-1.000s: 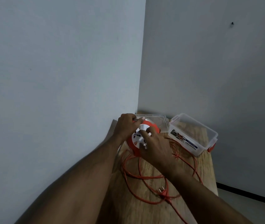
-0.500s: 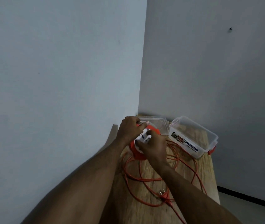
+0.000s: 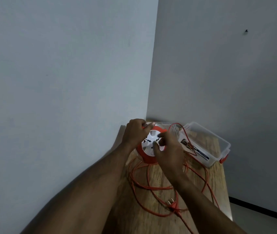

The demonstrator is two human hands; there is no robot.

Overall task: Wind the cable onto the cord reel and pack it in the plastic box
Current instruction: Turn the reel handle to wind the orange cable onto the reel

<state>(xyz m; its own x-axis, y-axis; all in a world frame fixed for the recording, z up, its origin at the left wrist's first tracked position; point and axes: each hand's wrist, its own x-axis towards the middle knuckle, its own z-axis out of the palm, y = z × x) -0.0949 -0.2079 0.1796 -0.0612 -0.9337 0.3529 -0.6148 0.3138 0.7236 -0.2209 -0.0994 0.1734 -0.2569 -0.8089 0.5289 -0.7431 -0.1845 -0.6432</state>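
Note:
An orange cord reel [image 3: 147, 157] with a white socket face stands tilted on the wooden table [image 3: 217, 184], close to the left wall. My left hand [image 3: 135, 132] grips its top rim. My right hand [image 3: 167, 149] holds the white centre of the reel with its fingers curled around a knob. The orange cable [image 3: 153, 187] lies in loose loops on the table, and one loop arcs up over the box. Its plug [image 3: 172, 205] rests near the front. The clear plastic box [image 3: 207, 146] stands open to the right of the reel.
The clear lid [image 3: 164, 124] lies flat behind the reel in the corner. Grey walls close off the left and back. The table's right edge drops to the floor [image 3: 259, 218]. An orange latch [image 3: 223, 159] sticks out from the box's near end.
My right hand has turned on the reel's white face, from the top of the centre down to its right side. A cable loop has risen over the box. My left hand keeps its grip.

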